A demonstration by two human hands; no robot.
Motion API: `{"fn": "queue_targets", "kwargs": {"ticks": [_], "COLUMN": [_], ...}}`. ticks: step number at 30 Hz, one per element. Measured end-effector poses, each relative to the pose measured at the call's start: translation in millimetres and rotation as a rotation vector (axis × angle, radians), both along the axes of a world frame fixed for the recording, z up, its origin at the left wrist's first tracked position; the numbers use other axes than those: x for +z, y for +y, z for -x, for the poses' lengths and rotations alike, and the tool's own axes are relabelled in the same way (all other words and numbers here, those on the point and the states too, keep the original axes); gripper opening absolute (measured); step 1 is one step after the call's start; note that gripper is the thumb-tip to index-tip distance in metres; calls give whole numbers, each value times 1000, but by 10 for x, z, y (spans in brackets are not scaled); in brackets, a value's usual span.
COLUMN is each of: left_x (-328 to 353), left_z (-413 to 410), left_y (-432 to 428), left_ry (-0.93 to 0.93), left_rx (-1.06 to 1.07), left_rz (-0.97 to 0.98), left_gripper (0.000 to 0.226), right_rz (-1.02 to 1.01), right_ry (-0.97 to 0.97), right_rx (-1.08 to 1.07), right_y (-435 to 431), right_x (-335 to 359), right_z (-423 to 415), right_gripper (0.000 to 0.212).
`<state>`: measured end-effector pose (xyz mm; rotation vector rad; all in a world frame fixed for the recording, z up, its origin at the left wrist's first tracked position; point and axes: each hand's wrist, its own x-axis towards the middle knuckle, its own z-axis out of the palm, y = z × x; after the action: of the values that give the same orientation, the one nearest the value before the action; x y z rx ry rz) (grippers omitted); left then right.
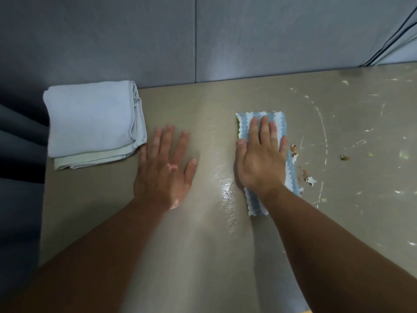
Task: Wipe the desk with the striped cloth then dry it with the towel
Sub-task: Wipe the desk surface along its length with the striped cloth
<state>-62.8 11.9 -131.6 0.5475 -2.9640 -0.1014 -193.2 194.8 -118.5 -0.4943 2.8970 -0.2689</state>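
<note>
The striped cloth, a soft rectangle with wavy blue and white bands, lies flat on the smooth beige desk. The right hand presses it, fingers straight and close together. Crumbs lie just beside. The left hand rests flat, fingers spread, near the folded pale blue towel.

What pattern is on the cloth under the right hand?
The folded cloth has wavy blue-and-white stripes; head view.
</note>
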Motion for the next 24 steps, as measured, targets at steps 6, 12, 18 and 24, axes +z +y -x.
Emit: {"fn": "queue_targets", "kwargs": {"ticks": [6, 12, 18, 24], "left_x": [8, 25, 44, 42], "left_z": [8, 25, 52, 44], "left_y": [13, -8, -8, 4], "left_ry": [31, -24, -73, -53], "left_rx": [8, 9, 15, 8], "left_rz": [5, -38, -12, 7], "left_gripper": [58, 59, 60, 60], "right_rz": [23, 26, 0, -8], "right_ry": [82, 51, -45, 4], "right_rx": [230, 331, 225, 3], "right_y": [-133, -413, -700, -292], "right_x": [-79, -63, -8, -1], "right_z": [-951, -480, 491, 1136], "right_gripper": [65, 63, 65, 68]}}
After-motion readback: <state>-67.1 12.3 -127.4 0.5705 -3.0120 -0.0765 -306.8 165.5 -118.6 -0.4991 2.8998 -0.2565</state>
